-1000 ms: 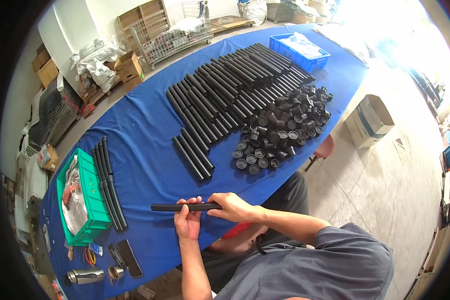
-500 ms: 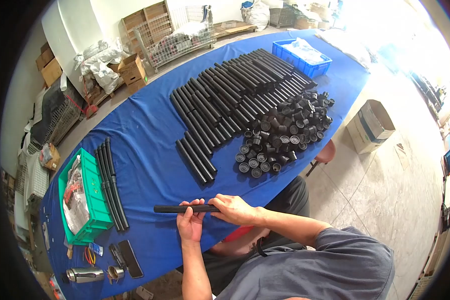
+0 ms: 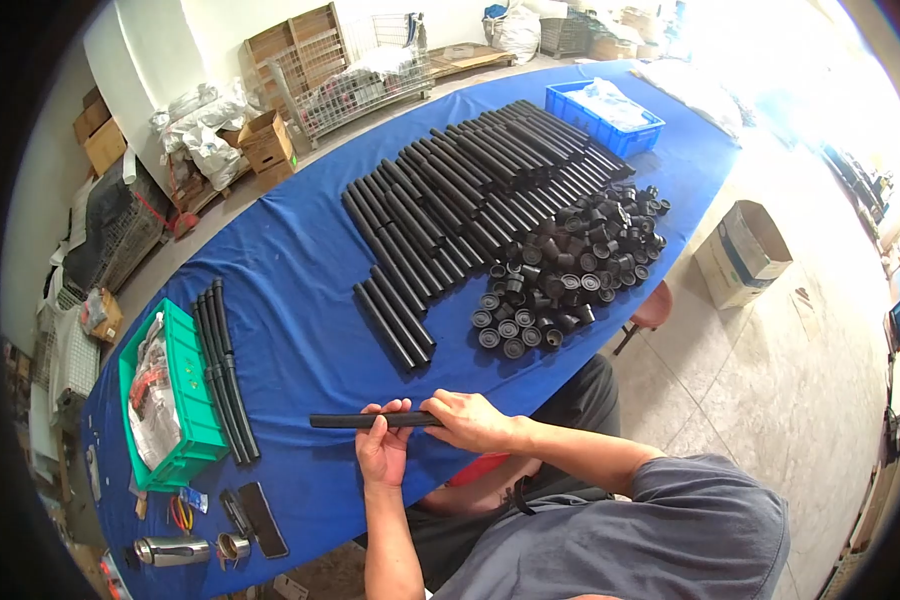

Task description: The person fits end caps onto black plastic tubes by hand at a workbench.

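Observation:
A short black tube (image 3: 335, 421) lies level across both hands, above the near edge of the blue-covered table. My left hand (image 3: 382, 458) holds it around the middle, thumb on the near side and fingers behind. Wrapped over its right end is my right hand (image 3: 468, 420); whatever sits at that end is hidden by the fingers. Beyond the hands lie a few loose black tubes (image 3: 395, 325) and a large stacked pile of black tubes (image 3: 470, 190). A heap of black round caps (image 3: 560, 270) sits to the right of the pile.
On the left stands a green crate (image 3: 190, 420) with plastic bags, beside several long joined tubes (image 3: 225, 370). Near it lie pliers (image 3: 181, 514), a steel flask (image 3: 172, 551) and a phone (image 3: 263, 520). A blue crate (image 3: 630, 140) is at the far end; a cardboard box (image 3: 735, 260) stands on the floor.
Both hands keep the same hold on the tube, and its position is nearly unchanged. The whole view has shifted very slightly.

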Motion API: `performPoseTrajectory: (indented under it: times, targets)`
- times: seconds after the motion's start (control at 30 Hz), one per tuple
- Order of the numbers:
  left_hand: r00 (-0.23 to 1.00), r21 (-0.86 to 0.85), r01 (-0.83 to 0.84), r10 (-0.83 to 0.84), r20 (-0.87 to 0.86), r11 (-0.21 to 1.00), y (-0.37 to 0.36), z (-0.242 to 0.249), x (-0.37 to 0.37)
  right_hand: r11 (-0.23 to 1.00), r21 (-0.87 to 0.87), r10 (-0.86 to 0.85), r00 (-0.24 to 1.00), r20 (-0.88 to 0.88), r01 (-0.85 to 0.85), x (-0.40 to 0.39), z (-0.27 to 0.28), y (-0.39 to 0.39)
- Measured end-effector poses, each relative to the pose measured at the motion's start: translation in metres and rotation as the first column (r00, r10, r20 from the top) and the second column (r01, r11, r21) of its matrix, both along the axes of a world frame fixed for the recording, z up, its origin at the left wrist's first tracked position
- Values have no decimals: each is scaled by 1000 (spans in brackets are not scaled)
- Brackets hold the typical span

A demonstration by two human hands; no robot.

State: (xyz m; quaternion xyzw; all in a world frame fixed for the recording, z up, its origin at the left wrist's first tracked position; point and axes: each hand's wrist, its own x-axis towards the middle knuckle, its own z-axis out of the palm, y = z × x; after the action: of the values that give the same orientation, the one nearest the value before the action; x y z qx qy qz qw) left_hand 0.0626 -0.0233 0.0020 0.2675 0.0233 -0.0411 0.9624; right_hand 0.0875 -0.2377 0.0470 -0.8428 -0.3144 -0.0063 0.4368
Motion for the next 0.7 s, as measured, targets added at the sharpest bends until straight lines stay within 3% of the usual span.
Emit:
performPoseTrajectory:
  times: [0.07, 0.1, 0.17, 0.23, 0.27, 0.3, 0.4, 0.43, 0.53, 0.57, 0.67, 0.7]
  targets:
    - [1000, 3, -6, 6, 22, 1000, 1, -7, 1, 1000, -12, -9, 999, -33, 9, 0, 1, -1]
    - [999, -1, 7, -7, 33, 1000, 2, -7, 1, 1000, -1, 25, 955, -295, -27, 3, 14, -3]
    - [998, -9, 37, -37, 55, 999, 2, -6, 0, 996, 46, 86, 670, -738, -78, 11, 47, -9]
    - [1000, -2, 12, -12, 5, 1000, -1, -2, 1, 998, 28, 60, 949, -310, -54, 8, 16, -7]
    - [1000, 2, -3, 3, -20, 1000, -2, -1, 2, 999, 25, 43, 997, -58, -41, 6, -1, -6]
    - [1000, 2, 4, -4, -12, 1000, -1, -2, 2, 998, -52, 31, 996, 78, -27, 4, -2, -5]
    - [1000, 0, 27, -27, 14, 1000, 2, -4, 1, 999, 35, 17, 994, -104, -14, -1, 2, -4]
    - [999, -2, 39, -39, 23, 999, 2, -4, 1, 999, 23, 48, 931, -363, -43, 3, 12, -7]
    - [999, 19, 39, -39, 5, 999, -1, -1, 0, 997, 33, 76, 905, -419, -68, 9, 15, -12]
    - [1000, 30, 28, -28, -6, 999, -1, 0, 1, 996, 85, 38, 998, -42, -35, 7, -5, -9]
    - [1000, 26, 10, -9, -24, 1000, 0, -2, 0, 1000, 23, 3, 991, 136, -6, 1, -5, -7]
    - [1000, 16, 22, -22, -8, 1000, 1, -2, 0, 999, 39, 23, 980, -200, -16, 3, 10, -8]
